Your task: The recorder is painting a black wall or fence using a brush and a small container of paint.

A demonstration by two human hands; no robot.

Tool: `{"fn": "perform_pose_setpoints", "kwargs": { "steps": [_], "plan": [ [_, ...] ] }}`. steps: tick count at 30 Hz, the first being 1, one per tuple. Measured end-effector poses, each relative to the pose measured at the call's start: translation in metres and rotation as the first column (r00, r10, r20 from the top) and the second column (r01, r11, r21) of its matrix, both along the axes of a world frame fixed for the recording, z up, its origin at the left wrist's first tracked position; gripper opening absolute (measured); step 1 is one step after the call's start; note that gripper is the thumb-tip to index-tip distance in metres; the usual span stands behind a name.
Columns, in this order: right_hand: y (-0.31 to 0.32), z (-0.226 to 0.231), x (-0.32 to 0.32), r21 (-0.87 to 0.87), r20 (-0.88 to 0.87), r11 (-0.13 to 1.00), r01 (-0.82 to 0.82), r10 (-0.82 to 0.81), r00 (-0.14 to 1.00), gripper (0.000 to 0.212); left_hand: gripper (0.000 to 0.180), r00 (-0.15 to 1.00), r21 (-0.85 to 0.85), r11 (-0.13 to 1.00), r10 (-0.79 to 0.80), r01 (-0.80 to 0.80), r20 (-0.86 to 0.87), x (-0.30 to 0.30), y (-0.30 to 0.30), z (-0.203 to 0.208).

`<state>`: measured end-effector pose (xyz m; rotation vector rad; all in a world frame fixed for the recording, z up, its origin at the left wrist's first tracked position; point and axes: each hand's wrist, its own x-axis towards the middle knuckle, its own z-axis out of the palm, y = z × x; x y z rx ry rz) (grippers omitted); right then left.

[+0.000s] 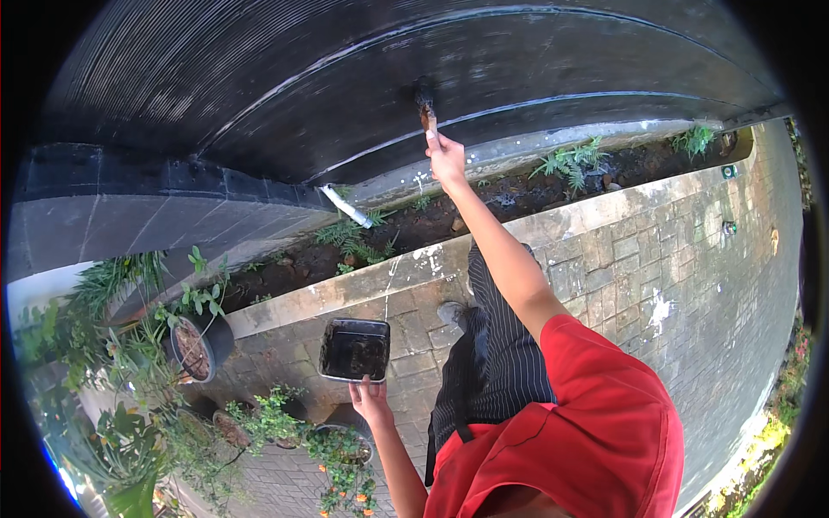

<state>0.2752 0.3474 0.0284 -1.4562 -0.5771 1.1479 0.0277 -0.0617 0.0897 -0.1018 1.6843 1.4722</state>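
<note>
With my right arm stretched forward, my right hand [446, 161] is closed round the wooden handle of a paintbrush [427, 112]. The dark bristles touch the black wall [518, 73], which looks wet and shiny around them. Lower down, my left hand [370, 399] grips the near rim of a square black tray [355, 349]. Dark paint coats the inside of the tray; how deep it is I cannot tell. My left thumb lies over the rim, and the other fingers are partly hidden beneath it.
A planting strip with ferns [574, 162] runs along the wall's foot, edged by a concrete curb [406, 274]. A white pipe [347, 207] sticks out at its left. Potted plants [193, 347] crowd the left side. Two small round objects [730, 228] lie on the right paving.
</note>
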Motion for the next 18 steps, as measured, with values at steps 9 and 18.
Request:
{"fn": "perform_pose_setpoints", "kwargs": {
  "steps": [9,18],
  "plan": [
    [0.002,0.007,0.002,-0.037,0.058,0.998,-0.047,0.049,0.997,0.031,0.056,1.0,-0.001,1.0,0.016,-0.016,-0.011,-0.003,-0.006,-0.002],
    [-0.021,-0.007,0.03,-0.03,0.072,0.999,0.016,-0.014,0.997,0.032,0.053,1.0,0.005,1.0,0.005,-0.005,-0.002,0.006,-0.004,-0.002]
  ]
}}
